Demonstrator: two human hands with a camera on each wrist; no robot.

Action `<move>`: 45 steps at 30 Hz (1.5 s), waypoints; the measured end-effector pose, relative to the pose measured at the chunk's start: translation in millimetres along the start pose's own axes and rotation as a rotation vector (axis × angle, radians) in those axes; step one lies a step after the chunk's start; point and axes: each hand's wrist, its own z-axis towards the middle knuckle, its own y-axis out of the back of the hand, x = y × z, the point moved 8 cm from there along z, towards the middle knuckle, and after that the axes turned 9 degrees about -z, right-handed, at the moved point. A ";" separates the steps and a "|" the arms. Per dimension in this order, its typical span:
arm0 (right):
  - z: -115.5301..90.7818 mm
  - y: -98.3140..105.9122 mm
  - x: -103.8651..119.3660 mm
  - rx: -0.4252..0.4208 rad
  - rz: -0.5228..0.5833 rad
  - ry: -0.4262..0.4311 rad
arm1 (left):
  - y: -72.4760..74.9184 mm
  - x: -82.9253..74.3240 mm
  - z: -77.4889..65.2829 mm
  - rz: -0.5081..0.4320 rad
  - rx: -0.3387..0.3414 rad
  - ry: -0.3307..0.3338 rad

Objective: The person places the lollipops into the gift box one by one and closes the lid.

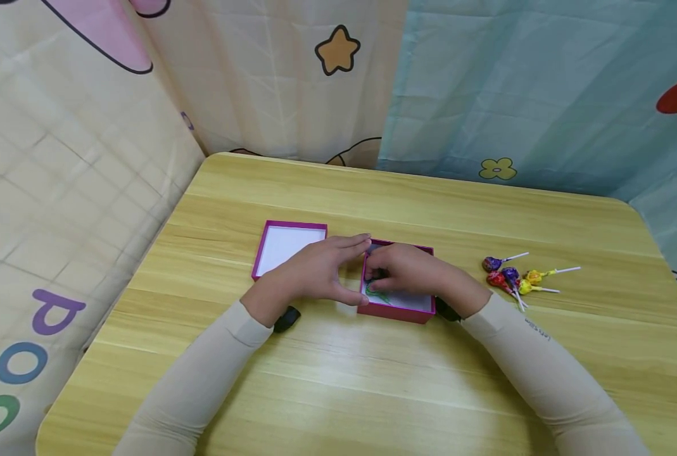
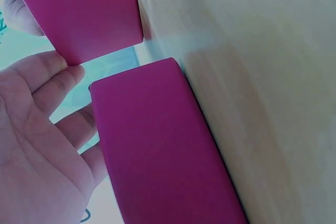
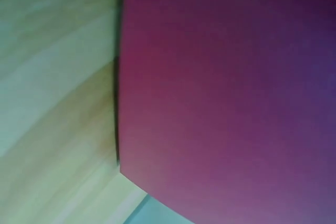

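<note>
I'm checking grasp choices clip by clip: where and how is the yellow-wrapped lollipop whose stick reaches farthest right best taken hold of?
I'd pinch the yellow-wrapped lollipop near the outer end of its white stick, coming from the right. The stick points right, with its tip clear of the other sticks, while the wrapped end sits close among other lollipops.

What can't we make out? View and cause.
Head: inside of the pink box, and anything gripped there; right hand covers much of it.
Head: near right corner of the lid; left hand covers it.
Head: what the green item is; too small.
Right wrist: same hand, outside frame.
</note>
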 end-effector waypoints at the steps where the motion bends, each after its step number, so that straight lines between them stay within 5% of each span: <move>1: -0.2 0.0 0.1 0.003 -0.001 -0.002 | -0.2 0.1 0.0 0.000 0.000 0.000; 20: -1.1 -2.0 6.5 0.098 0.001 0.014 | 0.3 0.3 0.0 -0.005 -0.001 -0.003; 45: -3.8 2.4 4.6 0.081 -0.043 -0.004 | 0.3 0.3 0.8 -0.014 0.008 0.014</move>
